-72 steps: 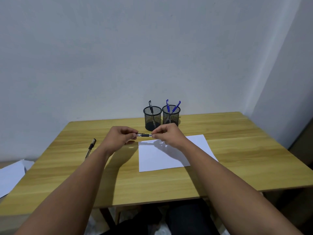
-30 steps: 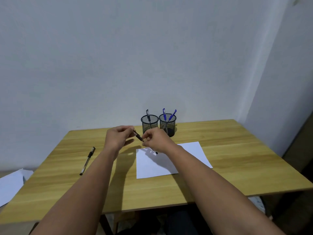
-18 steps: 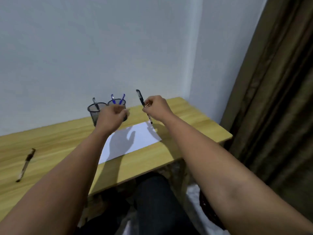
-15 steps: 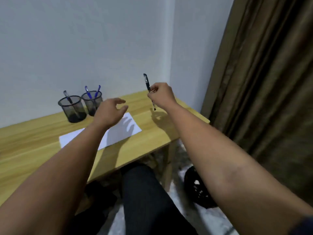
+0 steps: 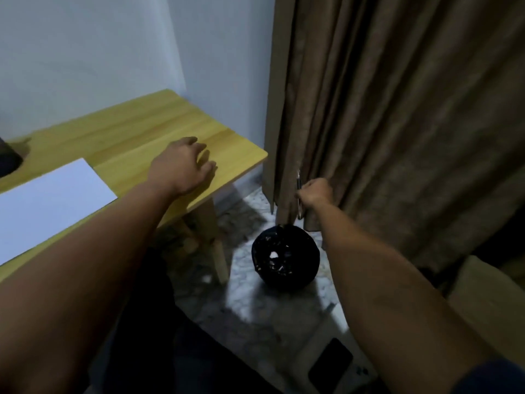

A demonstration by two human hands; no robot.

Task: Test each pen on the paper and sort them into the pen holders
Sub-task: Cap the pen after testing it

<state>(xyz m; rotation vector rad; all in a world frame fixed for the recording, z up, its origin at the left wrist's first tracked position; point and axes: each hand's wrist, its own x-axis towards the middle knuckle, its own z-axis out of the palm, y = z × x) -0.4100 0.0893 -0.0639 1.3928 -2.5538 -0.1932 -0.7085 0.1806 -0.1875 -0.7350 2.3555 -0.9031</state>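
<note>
Pen point(image 5: 298, 194) now above black bin point(image 5: 285, 255)

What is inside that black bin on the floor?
The black bin has a dark liner, and a few small pale scraps show at the bottom, too blurry to name. The right hand holds a pen above it. Anything deeper is hidden in shadow.

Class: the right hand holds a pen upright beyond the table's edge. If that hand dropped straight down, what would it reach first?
Probably the black bin on the floor: the right hand with its pen hangs just above it, though depth is uncertain.
</note>
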